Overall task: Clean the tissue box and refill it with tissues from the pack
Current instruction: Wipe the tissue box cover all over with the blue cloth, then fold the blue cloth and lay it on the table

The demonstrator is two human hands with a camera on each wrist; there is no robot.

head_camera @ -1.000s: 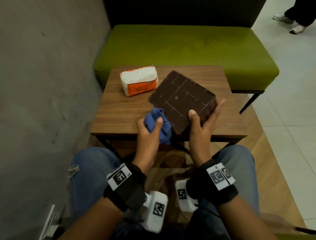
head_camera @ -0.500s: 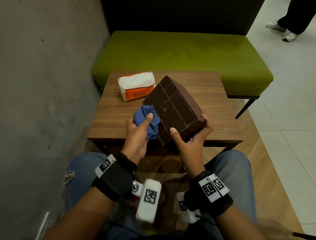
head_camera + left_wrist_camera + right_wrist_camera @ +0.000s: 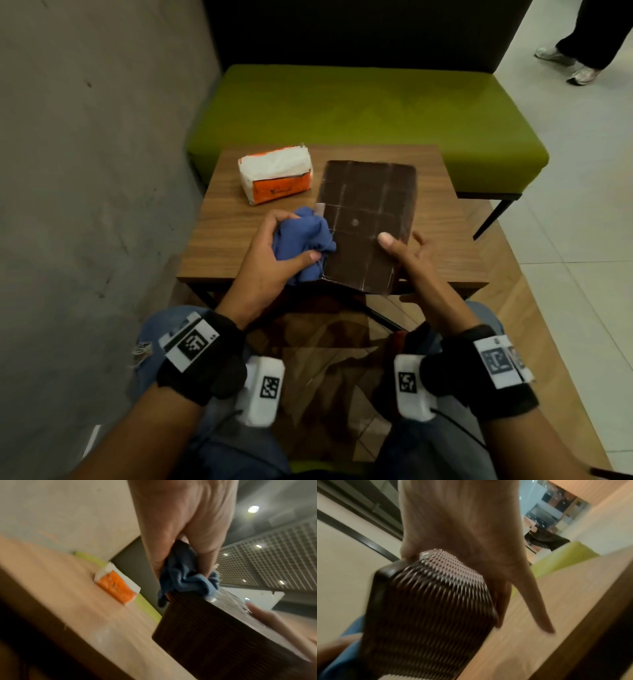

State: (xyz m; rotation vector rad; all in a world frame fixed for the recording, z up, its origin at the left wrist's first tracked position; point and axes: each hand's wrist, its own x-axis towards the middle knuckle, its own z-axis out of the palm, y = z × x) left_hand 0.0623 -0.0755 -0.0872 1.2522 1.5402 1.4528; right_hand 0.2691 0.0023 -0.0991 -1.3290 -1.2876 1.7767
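A dark brown woven tissue box point(image 3: 368, 219) is held tilted above the near edge of the small wooden table point(image 3: 226, 246), its flat underside facing me. My right hand point(image 3: 407, 253) grips the box's near right corner, thumb on the flat face. My left hand point(image 3: 274, 253) holds a crumpled blue cloth point(image 3: 301, 240) against the box's left edge. The left wrist view shows the cloth point(image 3: 187, 580) bunched in the fingers on top of the box point(image 3: 214, 635). The right wrist view shows the woven side point(image 3: 428, 608) under my palm. An orange and white tissue pack point(image 3: 275, 174) lies at the table's back left.
A green cushioned bench point(image 3: 370, 116) stands just behind the table. A grey wall point(image 3: 85, 171) runs close along the left. Another person's legs and shoes point(image 3: 579, 65) stand on the tiled floor at the far right. My knees in jeans sit below the table's near edge.
The box has been turned in my right hand so its flat face points straight at me. My left hand with the cloth has moved along the box's left edge.
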